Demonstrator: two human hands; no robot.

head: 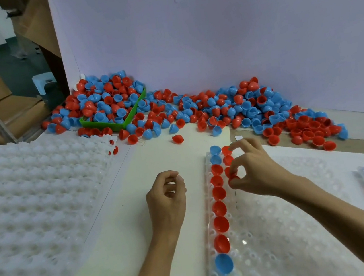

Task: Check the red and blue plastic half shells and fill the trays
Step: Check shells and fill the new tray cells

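So, I saw the right hand (253,170) pinching a red half shell (233,178) between thumb and fingertips, right over the second column of the clear tray (282,229). Just left of that grip ran the tray's first column (219,209), filled: blue shells at both ends, red between. The left hand (167,200) hung further left over the cream board (155,158), fingers loosely curled, nothing in it. A stack of white trays (36,205) lay far left. Beyond the grip, the loose shell pile (242,106) sat against the wall, with a green bin (115,121) heaped full.
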